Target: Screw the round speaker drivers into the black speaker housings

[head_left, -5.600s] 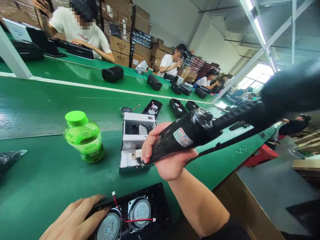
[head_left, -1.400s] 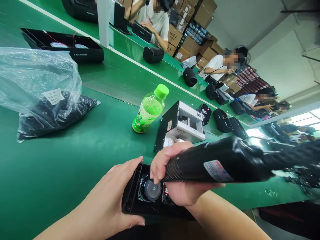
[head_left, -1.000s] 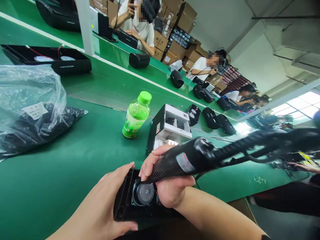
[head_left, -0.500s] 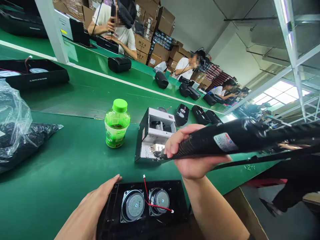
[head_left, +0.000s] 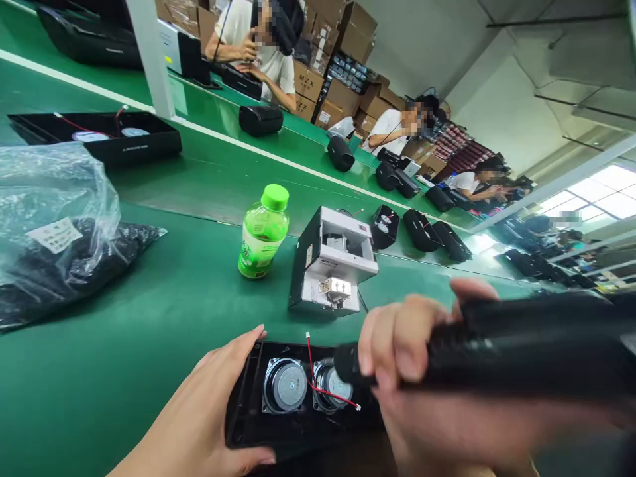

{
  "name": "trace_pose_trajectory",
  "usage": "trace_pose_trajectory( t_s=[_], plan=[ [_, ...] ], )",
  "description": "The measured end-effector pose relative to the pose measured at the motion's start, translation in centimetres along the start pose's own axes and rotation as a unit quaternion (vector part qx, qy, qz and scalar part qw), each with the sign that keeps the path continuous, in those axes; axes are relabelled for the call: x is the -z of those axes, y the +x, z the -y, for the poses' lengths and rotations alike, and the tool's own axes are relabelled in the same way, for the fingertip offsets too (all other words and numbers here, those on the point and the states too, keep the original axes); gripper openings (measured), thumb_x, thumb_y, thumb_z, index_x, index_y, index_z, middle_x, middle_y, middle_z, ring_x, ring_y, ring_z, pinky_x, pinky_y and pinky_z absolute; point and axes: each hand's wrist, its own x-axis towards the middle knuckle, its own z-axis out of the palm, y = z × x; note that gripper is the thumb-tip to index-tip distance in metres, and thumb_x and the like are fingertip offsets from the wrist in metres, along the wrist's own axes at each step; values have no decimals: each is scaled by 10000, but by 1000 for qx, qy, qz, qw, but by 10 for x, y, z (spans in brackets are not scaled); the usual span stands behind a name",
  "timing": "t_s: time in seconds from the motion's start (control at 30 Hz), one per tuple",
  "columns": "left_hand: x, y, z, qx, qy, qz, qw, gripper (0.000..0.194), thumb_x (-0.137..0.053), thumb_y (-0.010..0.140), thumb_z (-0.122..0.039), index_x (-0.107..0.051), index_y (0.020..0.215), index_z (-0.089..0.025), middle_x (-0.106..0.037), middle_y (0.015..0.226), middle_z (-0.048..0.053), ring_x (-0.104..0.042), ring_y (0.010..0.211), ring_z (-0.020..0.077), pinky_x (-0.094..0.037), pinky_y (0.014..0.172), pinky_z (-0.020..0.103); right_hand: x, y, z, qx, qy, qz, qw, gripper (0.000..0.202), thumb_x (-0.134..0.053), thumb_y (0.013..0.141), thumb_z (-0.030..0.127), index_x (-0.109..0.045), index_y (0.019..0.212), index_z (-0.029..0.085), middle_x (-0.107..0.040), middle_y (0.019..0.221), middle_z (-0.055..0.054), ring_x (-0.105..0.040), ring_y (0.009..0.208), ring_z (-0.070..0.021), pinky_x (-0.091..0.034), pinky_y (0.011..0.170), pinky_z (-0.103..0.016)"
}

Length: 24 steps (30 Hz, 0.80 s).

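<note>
A black speaker housing [head_left: 248, 397] lies open at the bottom centre, showing two round speakers [head_left: 289, 386] and red wires with white plugs. My left hand [head_left: 213, 391] grips its left side, thumb at the near edge and fingers at the far corner. Fingers wrapped round it, my right hand [head_left: 402, 344] holds a black electric screwdriver [head_left: 527, 338], blurred by motion. The tool's tip end is over the right speaker; whether it touches anything cannot be made out. Behind the housing stands a white and black screw feeder [head_left: 335, 262].
A green-capped bottle [head_left: 263, 232] stands left of the feeder. At the left lie a plastic bag [head_left: 59, 232] of black parts and another open housing [head_left: 144, 139]. Speakers line the far bench, where several people sit. A white post [head_left: 152, 59] rises at the upper left.
My right hand has brought the screwdriver from the feeder down over the housing. My left thumb now shows at the housing's near edge. The view has shifted, with the bench items further right.
</note>
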Motion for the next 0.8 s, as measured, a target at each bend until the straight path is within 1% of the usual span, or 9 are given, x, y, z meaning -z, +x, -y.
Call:
trace_pose_trajectory(
  t_s=[0.07, 0.17, 0.27, 0.37, 0.47, 0.53, 0.67, 0.73, 0.8],
  plan=[
    [0, 0, -4, 10, -6, -6, 1000, 1869, -1308, 586, -661, -186, 2072, -493, -741, 1909, 100, -842, 1610, 461, -758, 1327, 569, -3, -21, 3, -27, 4, 116, 993, 368, -639, 1354, 558, -865, 1619, 437, -773, 685, 67, -708, 460, -179, -757, 583, -295],
    [-5, 0, -9, 28, -18, 2, 999, 1896, -1313, 581, -668, -158, 2076, -499, -727, 1923, 90, -814, 1648, 457, -727, 1363, 575, -4, -45, -10, -44, 11, 253, 966, 474, -505, 1387, 389, -736, 1781, 514, -817, 714, 68, -750, 464, -191, -786, 624, -305],
    [-7, 1, -13, 41, -36, 8, 998, 1847, -1301, 615, -641, -173, 2072, -509, -726, 1921, 84, -814, 1639, 460, -712, 1373, 606, -4, -60, -32, -25, 18, 253, 967, 459, -507, 1386, 314, -782, 1741, 412, -851, 765, 32, -803, 523, -195, -791, 654, -325],
    [-5, 4, -17, 45, -54, 8, 998, 1816, -1294, 628, -633, -188, 2064, -519, -728, 1914, 87, -815, 1632, 467, -701, 1379, 635, -4, -65, -46, -9, 41, 206, 978, 387, -581, 1362, 288, -851, 1635, 340, -829, 726, 29, -739, 467, -178, -756, 607, -296],
    [0, 8, -21, 45, -65, 11, 997, 1835, -1309, 608, -652, -187, 2054, -524, -733, 1908, 95, -811, 1641, 468, -705, 1372, 632, -3, -62, -49, -4, 46, 234, 971, 447, -485, 1370, 246, -863, 1603, 291, -828, 705, 15, -718, 425, -178, -765, 589, -295],
    [4, 11, -23, 41, -68, 19, 997, 1818, -1298, 630, -695, -173, 2048, -528, -736, 1904, 100, -814, 1640, 464, -714, 1359, 631, -5, -63, -46, -9, 35, 238, 971, 443, -487, 1369, 255, -874, 1578, 298, -820, 697, 17, -730, 434, -181, -771, 593, -293],
    [9, 12, -25, 41, -73, 29, 996, 1774, -1269, 681, -734, -150, 2043, -533, -725, 1916, 117, -815, 1640, 476, -728, 1341, 664, -14, -68, -39, -36, -18, 165, 986, 333, -644, 1335, 344, -884, 1559, 405, -752, 665, 56, -669, 433, -172, -707, 564, -283],
    [11, 11, -24, 46, -76, 43, 995, 1723, -1234, 746, -738, -125, 2049, -542, -694, 1950, 115, -795, 1671, 475, -717, 1359, 685, -14, -63, -37, -20, -14, 220, 975, 378, -612, 1344, 340, -844, 1631, 423, -732, 658, 72, -665, 426, -165, -708, 579, -276],
    [11, 10, -23, 49, -82, 48, 994, 1693, -1208, 788, -717, -98, 2056, -553, -657, 1986, 101, -767, 1711, 468, -693, 1396, 698, -8, -53, -37, -19, -2, 322, 946, 312, -629, 1338, 337, -871, 1531, 364, -778, 680, 63, -770, 489, -173, -767, 653, -277]
  ],
)
